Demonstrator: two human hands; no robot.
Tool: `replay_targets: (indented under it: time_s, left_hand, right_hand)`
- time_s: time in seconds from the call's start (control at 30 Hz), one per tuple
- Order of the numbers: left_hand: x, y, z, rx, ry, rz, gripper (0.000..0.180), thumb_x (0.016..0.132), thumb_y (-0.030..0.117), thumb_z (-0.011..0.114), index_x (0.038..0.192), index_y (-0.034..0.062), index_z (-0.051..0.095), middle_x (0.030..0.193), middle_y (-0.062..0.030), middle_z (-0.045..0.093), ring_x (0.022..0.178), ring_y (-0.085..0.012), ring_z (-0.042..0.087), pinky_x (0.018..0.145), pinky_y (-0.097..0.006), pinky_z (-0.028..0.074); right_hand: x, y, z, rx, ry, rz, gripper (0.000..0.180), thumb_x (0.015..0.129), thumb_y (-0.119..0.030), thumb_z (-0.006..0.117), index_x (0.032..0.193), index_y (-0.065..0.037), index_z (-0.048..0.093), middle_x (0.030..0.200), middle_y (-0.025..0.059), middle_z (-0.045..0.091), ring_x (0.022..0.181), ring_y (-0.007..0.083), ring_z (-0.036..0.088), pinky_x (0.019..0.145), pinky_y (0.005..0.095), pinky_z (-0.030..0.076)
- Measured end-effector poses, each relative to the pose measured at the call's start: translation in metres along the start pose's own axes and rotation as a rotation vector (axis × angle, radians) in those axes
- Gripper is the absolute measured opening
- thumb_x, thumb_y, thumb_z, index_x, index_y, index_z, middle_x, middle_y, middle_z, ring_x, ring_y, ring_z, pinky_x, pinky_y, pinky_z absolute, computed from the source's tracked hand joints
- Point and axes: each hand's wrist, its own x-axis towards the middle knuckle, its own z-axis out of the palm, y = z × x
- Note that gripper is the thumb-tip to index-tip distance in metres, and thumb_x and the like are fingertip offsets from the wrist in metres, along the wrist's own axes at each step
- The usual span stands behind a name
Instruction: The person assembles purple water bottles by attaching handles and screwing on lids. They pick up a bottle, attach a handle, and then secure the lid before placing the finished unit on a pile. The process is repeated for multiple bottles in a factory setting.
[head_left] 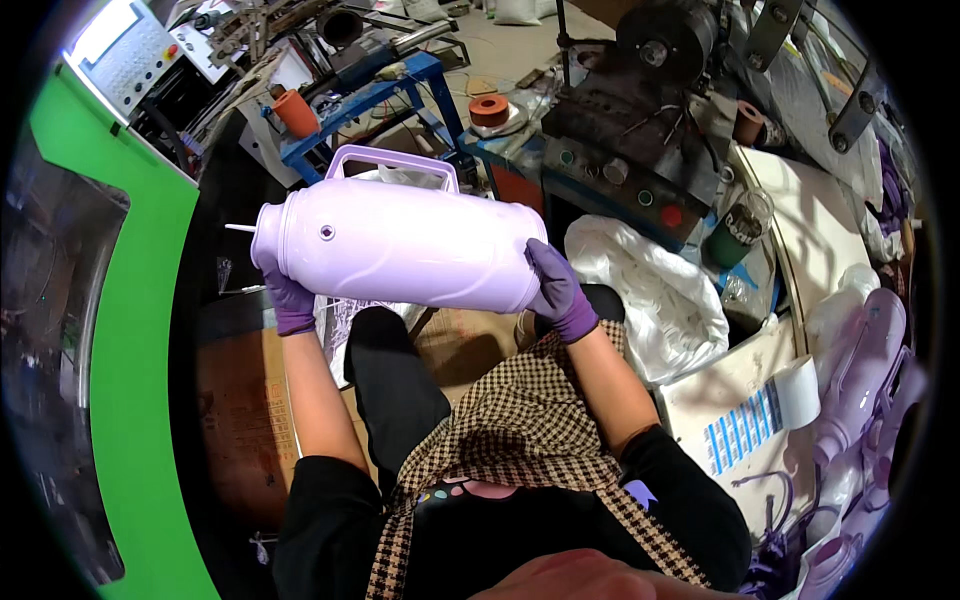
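A lilac plastic thermos flask shell (420, 245) lies sideways in the air in front of me, over my lap. Its handle (395, 158) points away from me, and a thin pale spike juts from its left end. My left hand (290, 300), in a purple glove, grips the narrower left end from below; most of its fingers are hidden behind the shell. At the wide right end, my right hand (558, 292), gloved the same way, is closed around the base with its fingers on the edge. A small round hole with a dark centre shows on the shell's side.
To the left stands a green machine panel (130, 350). A white sack (650, 300) sits right of my knees. Beyond it is a dark machine with buttons (630, 170). A roll of blue-striped labels (797, 393) and more lilac shells (865, 370) lie at the right.
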Motion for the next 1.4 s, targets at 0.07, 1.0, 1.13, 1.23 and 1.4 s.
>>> replay_targets:
  time_s: [0.07, 1.0, 1.13, 1.23, 1.4]
  left_hand:
    - [-0.010, 0.029, 0.011, 0.120, 0.010, 0.070, 0.080, 0.096, 0.062, 0.057, 0.157, 0.0147, 0.034, 0.153, -0.0125, 0.048, 0.134, -0.0314, 0.052, 0.114, -0.052, 0.042]
    - [-0.103, 0.062, 0.014, 1.208, 0.476, 0.751, 0.033, 0.070, 0.013, 0.093, 0.081, 0.0093, 0.062, 0.123, -0.0146, 0.064, 0.106, -0.0278, 0.066, 0.078, -0.033, 0.054]
    - [-0.103, 0.079, 0.027, 1.417, 0.387, 0.678, 0.029, 0.067, 0.010, 0.092, 0.075, 0.0104, 0.064, 0.116, -0.0120, 0.067, 0.099, -0.0235, 0.068, 0.066, -0.029, 0.054]
    - [-0.095, 0.066, 0.051, 1.500, 0.289, 0.649, 0.024, 0.071, 0.011, 0.090, 0.080, 0.0077, 0.068, 0.112, -0.0139, 0.070, 0.105, -0.0288, 0.067, 0.090, -0.039, 0.054]
    - [-0.089, 0.050, 0.092, 1.578, -0.034, 0.794, 0.026, 0.069, 0.010, 0.091, 0.081, 0.0044, 0.068, 0.111, -0.0165, 0.070, 0.095, -0.0308, 0.069, 0.083, -0.040, 0.058]
  right_hand:
    - [0.020, -0.041, -0.009, 0.154, -0.173, 0.381, 0.045, 0.103, -0.032, 0.058, 0.133, 0.002, 0.058, 0.121, 0.0108, 0.067, 0.109, 0.0210, 0.062, 0.099, 0.0355, 0.048]
    - [0.056, -0.017, 0.125, -0.977, -0.480, -0.214, 0.052, 0.088, -0.028, 0.072, 0.137, -0.019, 0.058, 0.139, 0.0112, 0.055, 0.131, 0.0335, 0.050, 0.118, 0.0536, 0.029]
    - [0.029, -0.022, 0.100, -0.882, -0.656, -0.260, 0.060, 0.086, -0.037, 0.071, 0.139, -0.014, 0.055, 0.142, 0.0163, 0.052, 0.135, 0.0357, 0.046, 0.118, 0.0521, 0.030]
    - [0.010, -0.081, 0.070, -0.855, -0.448, -0.219, 0.049, 0.089, -0.032, 0.067, 0.132, -0.010, 0.059, 0.134, 0.0154, 0.056, 0.131, 0.0345, 0.049, 0.118, 0.0525, 0.031]
    - [-0.072, -0.169, 0.006, -1.029, -0.257, -0.041, 0.042, 0.091, -0.026, 0.067, 0.130, -0.011, 0.062, 0.128, 0.0111, 0.061, 0.126, 0.0317, 0.054, 0.117, 0.0531, 0.033]
